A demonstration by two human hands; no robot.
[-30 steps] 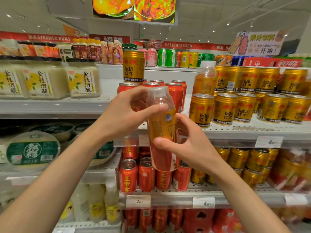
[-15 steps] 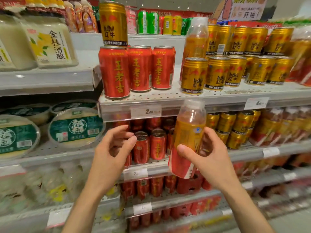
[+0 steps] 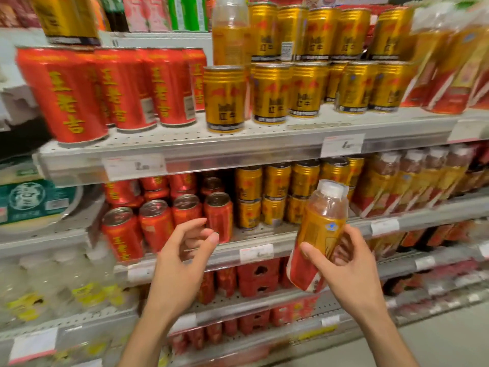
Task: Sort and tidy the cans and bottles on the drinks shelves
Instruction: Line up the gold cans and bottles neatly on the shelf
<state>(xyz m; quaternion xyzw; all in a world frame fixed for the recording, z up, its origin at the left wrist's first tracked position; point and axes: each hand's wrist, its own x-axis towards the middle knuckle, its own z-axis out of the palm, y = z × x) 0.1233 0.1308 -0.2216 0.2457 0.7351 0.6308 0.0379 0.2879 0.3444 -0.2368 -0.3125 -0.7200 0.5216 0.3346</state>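
My right hand [image 3: 346,263] grips a clear plastic bottle [image 3: 321,229] with a gold and red label and a white cap, tilted, in front of the second shelf's edge. My left hand [image 3: 182,250] hangs empty with loosely curled fingers, just in front of the red cans [image 3: 156,223] on that shelf. Gold cans [image 3: 275,194] stand behind the bottle. Matching bottles [image 3: 412,178] fill the shelf to the right. On the upper shelf [image 3: 238,144] stand red cans [image 3: 79,94], gold cans [image 3: 299,86], and one such bottle [image 3: 229,33] among the gold cans.
A gold can [image 3: 66,17] sits on top of the upper red cans. Green-lidded tubs [image 3: 29,202] lie on the left shelving. Pale bottles [image 3: 53,284] stand lower left. Red packs [image 3: 256,279] fill the lower shelves. Grey floor [image 3: 449,337] shows at bottom right.
My left hand has let go of the bottle and moved left. My right hand has carried the bottle down and to the right, from the upper shelf level to the second shelf.
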